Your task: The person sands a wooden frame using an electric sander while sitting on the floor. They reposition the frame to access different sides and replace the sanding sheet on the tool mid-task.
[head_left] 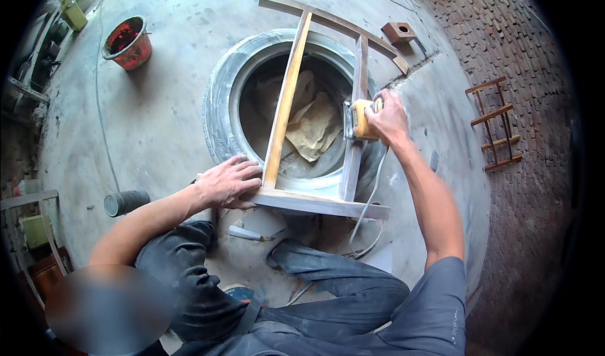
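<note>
A wooden frame (285, 104) made of two long rails and cross pieces lies across a worn tyre (217, 104) on the concrete floor. My left hand (228, 180) presses flat on the frame's near cross piece at its left corner. My right hand (387, 117) grips a small yellow power sander (359, 120) that rests on the right rail. The sander's pale cable (368, 201) hangs down towards my legs. Crumpled brown paper (315, 126) lies inside the tyre.
A red bucket (128, 42) stands at the far left. A dark cylinder (126, 202) lies by my left arm. A small wooden box (398, 32) sits behind the frame, a small wooden rack (496, 124) on the brick paving to the right. A white-handled tool (247, 233) lies by my knee.
</note>
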Motion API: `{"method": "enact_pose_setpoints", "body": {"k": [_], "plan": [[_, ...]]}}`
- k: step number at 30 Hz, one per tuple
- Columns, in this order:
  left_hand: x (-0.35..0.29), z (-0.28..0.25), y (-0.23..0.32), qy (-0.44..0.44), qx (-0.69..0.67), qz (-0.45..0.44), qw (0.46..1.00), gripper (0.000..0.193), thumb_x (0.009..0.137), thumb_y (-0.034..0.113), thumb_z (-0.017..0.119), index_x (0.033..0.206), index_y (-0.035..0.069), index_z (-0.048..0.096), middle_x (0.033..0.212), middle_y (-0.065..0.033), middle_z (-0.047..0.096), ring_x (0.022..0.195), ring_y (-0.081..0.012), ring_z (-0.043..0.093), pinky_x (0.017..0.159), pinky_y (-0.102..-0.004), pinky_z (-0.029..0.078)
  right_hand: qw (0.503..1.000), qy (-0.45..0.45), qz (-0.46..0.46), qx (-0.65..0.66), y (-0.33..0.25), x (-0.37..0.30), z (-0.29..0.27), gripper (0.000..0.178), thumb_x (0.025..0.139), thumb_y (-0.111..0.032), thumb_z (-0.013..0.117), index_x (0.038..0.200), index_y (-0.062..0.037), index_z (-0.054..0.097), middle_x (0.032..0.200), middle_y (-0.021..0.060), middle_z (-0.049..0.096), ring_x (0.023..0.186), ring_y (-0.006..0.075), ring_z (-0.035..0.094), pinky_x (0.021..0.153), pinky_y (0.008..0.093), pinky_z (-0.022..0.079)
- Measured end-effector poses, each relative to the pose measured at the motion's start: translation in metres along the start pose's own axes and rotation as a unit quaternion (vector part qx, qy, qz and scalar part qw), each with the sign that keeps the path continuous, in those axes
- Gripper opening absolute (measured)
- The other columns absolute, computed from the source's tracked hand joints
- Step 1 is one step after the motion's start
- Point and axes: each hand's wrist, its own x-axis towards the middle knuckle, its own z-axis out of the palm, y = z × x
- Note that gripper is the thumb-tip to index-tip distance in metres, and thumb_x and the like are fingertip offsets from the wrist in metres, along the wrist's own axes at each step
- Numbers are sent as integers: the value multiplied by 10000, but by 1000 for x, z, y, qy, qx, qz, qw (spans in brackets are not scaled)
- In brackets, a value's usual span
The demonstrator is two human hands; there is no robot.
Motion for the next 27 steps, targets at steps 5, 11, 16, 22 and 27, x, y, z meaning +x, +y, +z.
{"method": "enact_pose_setpoints", "body": {"k": [5, 11, 16, 22, 27], "plan": [[-2, 1, 1, -14, 15, -8, 1000, 543, 869, 485, 797, 1228, 103, 657, 1432, -135, 582, 1424, -321, 501, 1245, -524, 352, 999, 15, -29, 37, 8, -75, 6, 379, 839, -290, 797, 1141, -132, 631, 1106, 188, 613, 1021, 440, 668, 907, 531, 555], [-3, 4, -1, -19, 16, -4, 1000, 576, 882, 500, 783, 1280, 113, 628, 1453, -141, 560, 1445, -317, 478, 1249, -526, 342, 998, 15, -55, 25, 8, -100, 1, 368, 835, -269, 801, 1130, -129, 633, 1097, 181, 603, 1025, 436, 656, 907, 529, 551], [-2, 3, 0, -32, 17, -5, 999, 581, 914, 527, 747, 1296, 111, 612, 1461, -158, 553, 1451, -329, 469, 1250, -534, 336, 999, 6, -31, 18, 14, -8, 5, 394, 846, -321, 751, 1155, -105, 637, 1116, 204, 629, 1048, 439, 668, 934, 528, 545], [-5, 3, -1, -39, -9, -12, 999, 574, 952, 559, 703, 1298, 110, 615, 1481, -164, 541, 1458, -334, 461, 1260, -538, 314, 1000, 0, -16, -17, 4, 79, 11, 476, 844, -398, 715, 1223, -117, 651, 1191, 233, 640, 1135, 461, 665, 979, 527, 547], [-2, -7, 4, -69, -17, -33, 997, 629, 918, 575, 722, 1327, 112, 603, 1486, -160, 535, 1457, -334, 460, 1257, -531, 320, 981, -37, -14, 191, 3, 70, 9, 481, 835, -377, 726, 1217, -91, 658, 1162, 248, 653, 1107, 433, 669, 977, 498, 545]]}}
